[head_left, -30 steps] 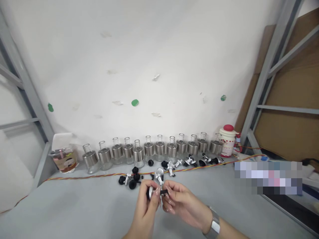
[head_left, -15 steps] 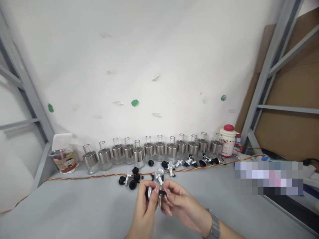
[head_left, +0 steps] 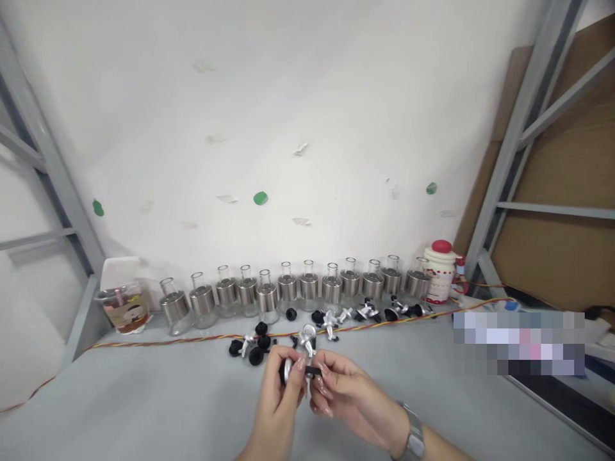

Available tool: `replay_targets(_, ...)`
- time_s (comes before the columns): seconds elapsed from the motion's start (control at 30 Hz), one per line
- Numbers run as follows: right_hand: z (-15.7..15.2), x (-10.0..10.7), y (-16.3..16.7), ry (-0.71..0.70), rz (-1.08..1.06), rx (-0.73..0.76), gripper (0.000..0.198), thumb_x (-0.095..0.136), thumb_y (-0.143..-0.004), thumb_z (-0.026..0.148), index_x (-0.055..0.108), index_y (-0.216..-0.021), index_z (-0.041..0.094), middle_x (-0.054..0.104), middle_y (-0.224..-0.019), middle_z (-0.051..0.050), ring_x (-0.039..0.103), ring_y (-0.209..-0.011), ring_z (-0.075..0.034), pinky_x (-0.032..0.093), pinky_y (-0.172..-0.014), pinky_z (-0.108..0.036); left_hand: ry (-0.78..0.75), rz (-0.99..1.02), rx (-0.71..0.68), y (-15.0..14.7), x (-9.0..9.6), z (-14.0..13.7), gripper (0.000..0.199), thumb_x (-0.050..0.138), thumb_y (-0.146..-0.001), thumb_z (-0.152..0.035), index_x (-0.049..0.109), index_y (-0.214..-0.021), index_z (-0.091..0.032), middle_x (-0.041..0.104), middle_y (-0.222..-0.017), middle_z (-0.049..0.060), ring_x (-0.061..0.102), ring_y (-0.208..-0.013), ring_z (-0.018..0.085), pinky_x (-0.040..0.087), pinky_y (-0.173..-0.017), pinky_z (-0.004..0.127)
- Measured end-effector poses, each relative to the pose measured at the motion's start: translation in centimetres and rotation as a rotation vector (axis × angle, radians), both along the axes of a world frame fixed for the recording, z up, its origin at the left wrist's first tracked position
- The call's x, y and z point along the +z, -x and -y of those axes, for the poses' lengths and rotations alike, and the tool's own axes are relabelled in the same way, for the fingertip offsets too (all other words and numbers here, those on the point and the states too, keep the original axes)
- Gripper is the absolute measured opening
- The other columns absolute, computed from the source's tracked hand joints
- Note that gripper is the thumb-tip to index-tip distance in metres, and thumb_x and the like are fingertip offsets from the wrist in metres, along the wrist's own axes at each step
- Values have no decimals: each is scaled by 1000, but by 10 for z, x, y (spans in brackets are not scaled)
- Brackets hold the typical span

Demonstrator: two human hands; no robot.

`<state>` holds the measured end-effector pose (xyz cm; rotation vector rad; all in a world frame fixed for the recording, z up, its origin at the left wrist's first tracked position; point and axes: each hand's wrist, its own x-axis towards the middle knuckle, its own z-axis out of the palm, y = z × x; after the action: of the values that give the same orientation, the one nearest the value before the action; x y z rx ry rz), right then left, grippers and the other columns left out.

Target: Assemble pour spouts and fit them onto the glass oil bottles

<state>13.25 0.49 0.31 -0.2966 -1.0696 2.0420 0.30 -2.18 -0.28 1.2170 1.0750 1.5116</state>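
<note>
Low in the middle of the view, my left hand (head_left: 278, 403) is closed around a silver and black pourer spout (head_left: 287, 370). Its round base shows between my thumb and fingers. My right hand (head_left: 353, 390), with a metal watch on the wrist, pinches a small black piece (head_left: 313, 371) at the spout's right end; whether the two are joined I cannot tell. Just beyond my fingertips, a silver spout (head_left: 308, 335) lies on the grey table (head_left: 192, 397). Black caps (head_left: 256, 356) and another spout are scattered to the left, and more silver and black parts (head_left: 368, 312) to the right.
Several glass bottles with metal sleeves (head_left: 287, 288) stand in a row along the white wall. A twisted cord (head_left: 192, 341) crosses the table before them. At the left is a drink cup (head_left: 125, 310), at the right a white jar with a red lid (head_left: 439, 275). Metal posts frame both sides.
Both hands stay nearly in place, with the left shifted very slightly. The spout and the black piece remain in the same grip, and the parts on the table have not moved.
</note>
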Motion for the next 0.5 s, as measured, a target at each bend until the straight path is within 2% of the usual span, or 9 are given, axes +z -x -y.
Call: replay_targets(0.5, 0, 1, 3, -35, 21, -22, 28, 62, -74, 37, 44, -67, 16, 43, -54, 6, 45, -44, -7, 31, -47, -22, 12, -6, -39, 0, 2, -3, 26, 50, -78, -47, 45, -79, -21, 43, -52, -7, 40, -45, 7, 32, -41, 16)
